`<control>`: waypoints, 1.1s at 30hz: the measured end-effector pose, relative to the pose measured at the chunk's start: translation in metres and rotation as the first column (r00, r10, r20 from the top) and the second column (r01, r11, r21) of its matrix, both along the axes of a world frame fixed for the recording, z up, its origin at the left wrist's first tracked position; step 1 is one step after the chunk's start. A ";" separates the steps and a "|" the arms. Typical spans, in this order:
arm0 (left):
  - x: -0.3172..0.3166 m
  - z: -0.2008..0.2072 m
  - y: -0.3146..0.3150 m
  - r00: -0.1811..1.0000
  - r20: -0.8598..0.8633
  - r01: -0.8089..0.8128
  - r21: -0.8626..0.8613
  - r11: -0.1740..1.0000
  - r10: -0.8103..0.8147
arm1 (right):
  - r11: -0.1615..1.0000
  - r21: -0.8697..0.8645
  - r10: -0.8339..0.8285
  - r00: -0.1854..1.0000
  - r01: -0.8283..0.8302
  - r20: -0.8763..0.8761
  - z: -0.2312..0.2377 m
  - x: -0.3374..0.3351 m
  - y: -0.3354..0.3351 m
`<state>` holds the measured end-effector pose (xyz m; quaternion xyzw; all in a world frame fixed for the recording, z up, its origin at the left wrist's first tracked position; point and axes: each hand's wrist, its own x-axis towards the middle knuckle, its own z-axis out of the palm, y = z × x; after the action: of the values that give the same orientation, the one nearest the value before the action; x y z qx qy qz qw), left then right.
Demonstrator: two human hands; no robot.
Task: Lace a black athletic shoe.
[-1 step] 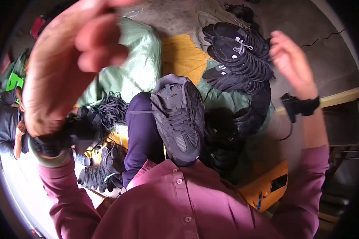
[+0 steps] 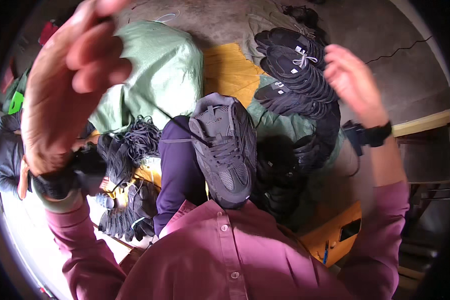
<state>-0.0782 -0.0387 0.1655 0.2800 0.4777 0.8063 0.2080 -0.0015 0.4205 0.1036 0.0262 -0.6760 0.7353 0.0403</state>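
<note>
A dark grey sneaker (image 2: 225, 150) rests on my raised knee in dark trousers (image 2: 177, 175), its toe pointing back toward my shirt. Its laces are threaded across the front; one loose lace end lies out to the left. Another strand of shoelace (image 2: 167, 114) runs taut from the shoe's upper eyelets up toward my left hand (image 2: 77, 82). That hand is raised high at the left, fingers curled, apparently gripping the strand; its far end is hidden. My right hand (image 2: 352, 82) hovers at the right beside stacked shoes, slightly blurred, fingers loosely apart with nothing visible in them.
Stacked black shoes (image 2: 297, 70) stand at the far right. A pale green sack (image 2: 160, 70) lies at the far left, near a heap of dark laces (image 2: 142, 135). More dark shoes (image 2: 135, 210) sit lower left. A phone (image 2: 350, 230) lies lower right. Another person (image 2: 7, 155) is at the left edge.
My left hand has moved left and slightly down, and a taut lace now shows between it and the sneaker. My right hand has shifted inward to the left. The sneaker stays put.
</note>
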 end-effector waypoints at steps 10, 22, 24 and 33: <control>-0.002 -0.007 -0.292 0.857 0.015 -0.513 -0.072 0.855 0.516 | 0.835 0.490 0.227 0.968 -0.250 0.107 -0.094 -0.026 -0.150; 0.061 -0.087 -0.218 0.802 0.040 -0.509 -0.477 0.716 0.596 | 0.440 0.843 0.468 0.880 -0.309 0.078 -0.110 -0.048 -0.172; 0.063 -0.110 -0.165 0.781 0.205 -0.452 -0.466 0.760 0.590 | 0.397 0.854 0.480 0.869 -0.335 0.118 -0.111 -0.049 -0.173; 0.069 -0.152 -0.016 0.844 0.481 0.025 -0.479 0.878 0.238 | 0.532 0.754 0.413 0.895 -0.385 0.166 -0.099 -0.038 -0.176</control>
<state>-0.0095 -0.0544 0.0136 -0.0379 0.5972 0.7231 0.3451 -0.0394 0.2442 0.0043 0.2065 -0.8985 0.3640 -0.1325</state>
